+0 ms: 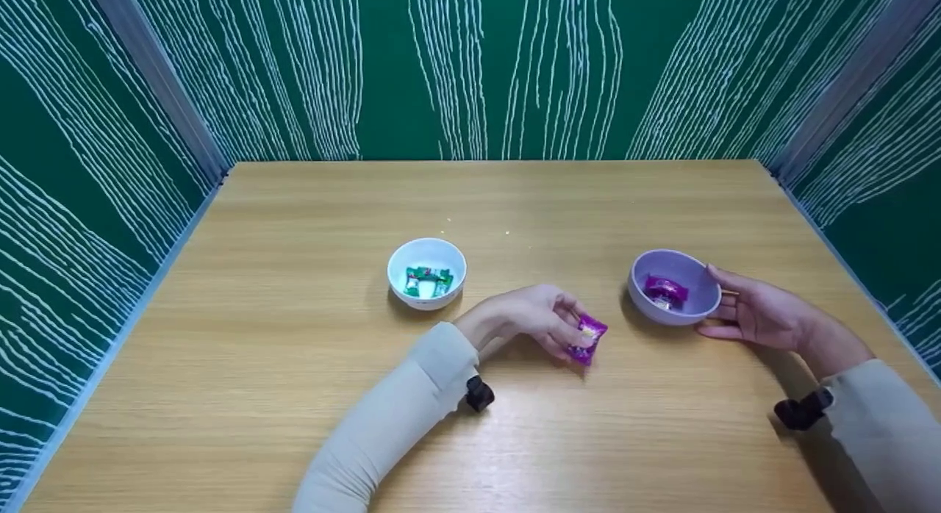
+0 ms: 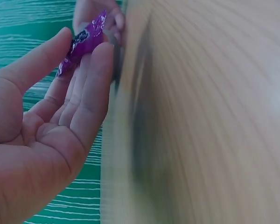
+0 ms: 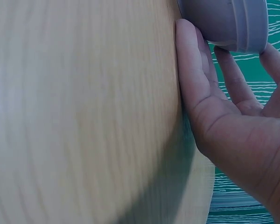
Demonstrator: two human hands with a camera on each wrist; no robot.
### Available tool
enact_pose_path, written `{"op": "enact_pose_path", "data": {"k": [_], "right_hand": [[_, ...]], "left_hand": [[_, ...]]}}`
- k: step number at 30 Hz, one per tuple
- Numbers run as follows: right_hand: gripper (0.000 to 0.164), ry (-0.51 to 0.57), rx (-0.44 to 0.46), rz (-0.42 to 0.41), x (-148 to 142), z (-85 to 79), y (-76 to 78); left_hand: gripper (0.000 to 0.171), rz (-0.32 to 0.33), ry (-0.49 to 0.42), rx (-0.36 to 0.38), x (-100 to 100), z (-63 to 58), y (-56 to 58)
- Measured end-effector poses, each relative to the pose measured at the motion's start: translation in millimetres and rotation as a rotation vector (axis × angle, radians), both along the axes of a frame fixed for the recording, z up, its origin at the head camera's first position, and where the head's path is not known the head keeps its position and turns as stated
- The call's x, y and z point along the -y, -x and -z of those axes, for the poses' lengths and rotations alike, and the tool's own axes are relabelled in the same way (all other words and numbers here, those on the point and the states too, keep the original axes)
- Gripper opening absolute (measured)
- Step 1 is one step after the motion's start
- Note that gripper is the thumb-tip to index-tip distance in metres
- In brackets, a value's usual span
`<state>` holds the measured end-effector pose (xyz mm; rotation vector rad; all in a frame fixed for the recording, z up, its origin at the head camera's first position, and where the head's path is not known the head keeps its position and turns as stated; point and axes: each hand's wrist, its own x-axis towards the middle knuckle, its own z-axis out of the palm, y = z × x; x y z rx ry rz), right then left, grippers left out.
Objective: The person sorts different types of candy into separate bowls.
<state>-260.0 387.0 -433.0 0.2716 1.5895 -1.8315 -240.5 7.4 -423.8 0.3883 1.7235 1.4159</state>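
Observation:
My left hand [image 1: 544, 318] pinches a small candy in a shiny purple wrapper [image 1: 587, 339] between thumb and fingertips, above the table left of the lavender bowl [image 1: 654, 316]. In the left wrist view the purple-wrapped candy [image 2: 84, 44] lies across the fingertips, under the thumb. Beside the lavender bowl, my right hand [image 1: 768, 311] has its thumb at the rim and its extended fingers against the outer wall. Purple-wrapped candy [image 1: 665, 291] lies inside that bowl. The right wrist view shows the fingertips at the bowl's side [image 3: 224, 23], with the hand's edge low by the tabletop.
A white bowl [image 1: 426, 303] holding green-wrapped candies [image 1: 429, 281] stands left of my left hand. Tiny crumbs [image 1: 507, 233] lie on the wooden table [image 1: 294, 226] behind it. Green walls [image 1: 382, 72] with white streaks enclose the table at the back and sides.

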Motion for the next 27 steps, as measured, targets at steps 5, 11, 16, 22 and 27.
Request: {"op": "enact_pose_path", "data": {"k": [5,11,16,22,27], "right_hand": [[0.038,-0.01,-0.009,-0.008,1,-0.5,-0.3],[0.039,-0.019,-0.022,-0.012,2,-2.3,0.8],[0.039,-0.013,-0.029,-0.011,0,-2.5,-0.1],[0.036,-0.014,-0.034,-0.016,-1,2.4,-5.9],[0.038,-0.034,-0.043,0.014,2,-0.1,-5.6]], "left_hand": [[0.02,-0.002,0.016,-0.068,-16,-5.9,-6.2],[0.018,0.004,-0.015,-0.11,-32,-15.0,-11.2],[0.016,0.005,-0.034,-0.127,-41,-19.9,-9.8],[0.017,0.004,-0.033,-0.164,-47,-21.7,-10.1],[0.015,-0.003,-0.037,-0.175,-52,-26.9,-8.3]]}}
